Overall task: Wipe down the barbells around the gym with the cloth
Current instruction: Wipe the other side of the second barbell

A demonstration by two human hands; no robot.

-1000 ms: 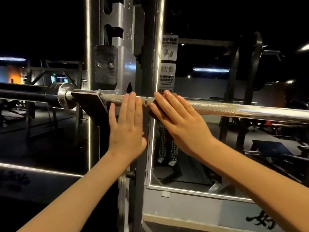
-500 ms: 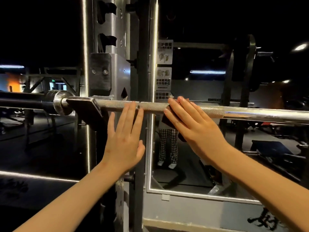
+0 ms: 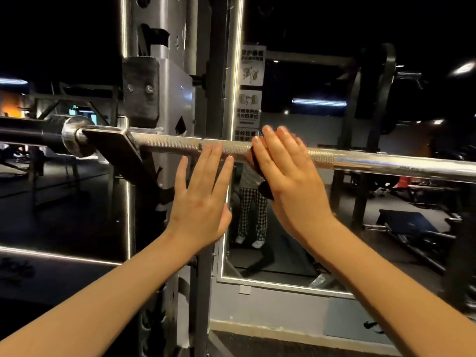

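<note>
The right hand [image 3: 288, 176], fingers flat, has slid the dark cloth [image 3: 266, 189] rightward along the racked barbell [image 3: 175, 144], so the wiping is advancing. The left hand [image 3: 203, 191] stays open, fingertips touching the barbell. The cloth is mostly hidden (only dark edges show), and the barbell's right end is cut off.

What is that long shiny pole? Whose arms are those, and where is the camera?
The camera sits on a person's head, so you see their own two arms reaching forward. The long silver metal barbell is a bar for lifting weights. It rests on a grey steel rack. The right hand presses a small dark cloth flat against the bar to wipe it. The left hand, with its fingers straight, touches the bar just beside it and holds nothing.
</note>
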